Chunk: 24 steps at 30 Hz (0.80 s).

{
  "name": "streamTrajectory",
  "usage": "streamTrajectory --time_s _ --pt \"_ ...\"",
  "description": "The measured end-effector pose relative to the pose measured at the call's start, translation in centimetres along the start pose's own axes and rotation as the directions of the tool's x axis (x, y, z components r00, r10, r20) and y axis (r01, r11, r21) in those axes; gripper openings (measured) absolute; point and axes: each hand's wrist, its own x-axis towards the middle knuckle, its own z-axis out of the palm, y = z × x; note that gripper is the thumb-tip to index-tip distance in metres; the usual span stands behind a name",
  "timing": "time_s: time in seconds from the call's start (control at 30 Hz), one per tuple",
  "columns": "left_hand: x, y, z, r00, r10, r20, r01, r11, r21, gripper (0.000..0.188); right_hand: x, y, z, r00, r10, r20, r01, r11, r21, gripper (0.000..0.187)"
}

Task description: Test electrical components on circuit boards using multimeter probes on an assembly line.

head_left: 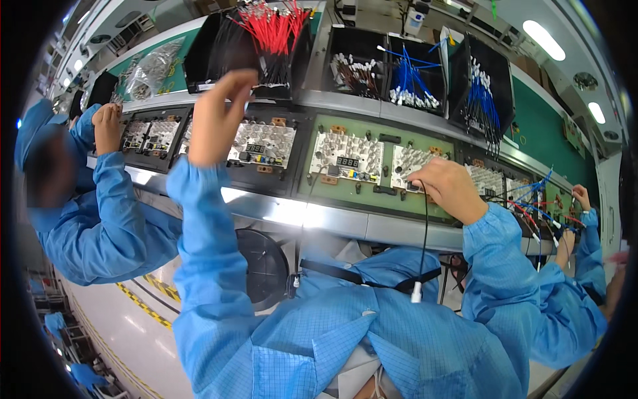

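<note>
right: my right hand [446, 187] pinches a black wire [426, 233] at the white circuit board [407, 159], 12-to-1 o'clock, likely steadying its end | left: my left hand [222, 120], 11 o'clock, raised, curled, can't tell if holding | red wires [274, 30]: 11 o'clock, probably binned for reach

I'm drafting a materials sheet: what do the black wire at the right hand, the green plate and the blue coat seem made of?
Black wire: likely plastic sheathing, matt; it hangs in a curve.
Green plate: perhaps resin board or plastic, flat with a soft sheen.
Blue coat: probably woven synthetic, faintly glossy; creases and a fine grid show.
</note>
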Motion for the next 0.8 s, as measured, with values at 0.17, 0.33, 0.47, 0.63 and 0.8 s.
streamTrajectory --time_s 0.17,0.33,0.47,0.63,0.8 --pt "10.3 -8.4 2.7 0.96 -0.188 0.207 0.092 0.911 0.402 0.029 0.2 -0.4 -0.4 0.953 -0.299 0.047 0.302 0.925 -0.231 0.018" --pt "11.4 -14.5 7.0 0.903 -0.34 0.262 0.057 0.701 0.711 0.032 -0.5 -1.3 -0.7 0.935 -0.329 0.129 0.354 0.874 -0.333 0.018" --pt "11.2 -15.7 7.6 0.909 -0.394 0.14 0.165 0.645 0.746 0.024 -0.8 -1.5 -0.8 0.931 -0.329 0.16 0.365 0.863 -0.35 0.021" --pt "10.8 -15.5 6.1 0.937 -0.334 0.104 0.143 0.635 0.759 0.017 -0.6 -2.0 -1.7 0.939 -0.312 0.143 0.343 0.86 -0.378 0.033" --pt "11.0 -15.0 4.2 0.969 -0.217 0.122 0.075 0.722 0.687 0.019 -0.8 -1.9 -4.2 0.936 -0.295 0.189 0.345 0.872 -0.348 0.033"
